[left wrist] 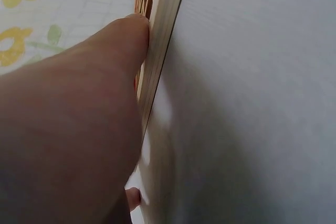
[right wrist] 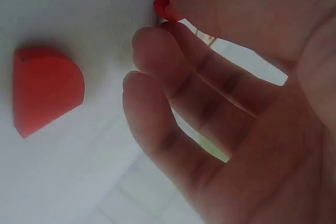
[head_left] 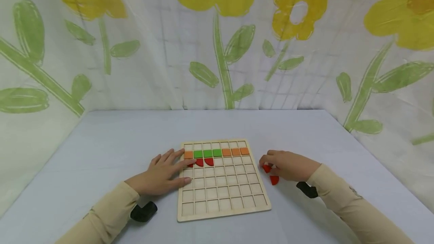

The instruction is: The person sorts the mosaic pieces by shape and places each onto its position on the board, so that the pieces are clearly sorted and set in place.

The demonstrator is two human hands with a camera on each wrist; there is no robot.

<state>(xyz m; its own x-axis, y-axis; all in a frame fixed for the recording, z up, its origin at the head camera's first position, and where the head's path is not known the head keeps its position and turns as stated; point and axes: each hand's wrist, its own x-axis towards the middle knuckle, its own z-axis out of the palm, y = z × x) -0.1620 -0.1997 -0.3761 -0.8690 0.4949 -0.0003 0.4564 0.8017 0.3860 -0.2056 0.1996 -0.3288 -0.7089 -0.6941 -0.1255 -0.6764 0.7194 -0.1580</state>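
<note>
A wooden grid board (head_left: pixel 223 211) lies on the table. My left hand (head_left: pixel 159 176) rests across its left edge with fingers spread, one fingertip over the leftmost of three red quarter-circle pieces (head_left: pixel 209 161) in the third row. In the left wrist view the thumb (left wrist: pixel 123 35) presses on the board's rim (left wrist: pixel 157 51). To the right of the board, my right hand (head_left: pixel 288 165) pinches a red quarter-circle piece (right wrist: pixel 164 8) between thumb and forefinger, close over the table. The other fingers curl loosely. Another red quarter-circle piece (head_left: pixel 274 180) lies beside the hand.
Green squares (head_left: pixel 208 154) and orange squares (head_left: pixel 235 151) fill the board's second row. The table (head_left: pixel 135 131) has a pale cover and ends at a flower-printed curtain (head_left: pixel 142 70). Black wrist cameras (head_left: pixel 144 212) hang under both sleeves.
</note>
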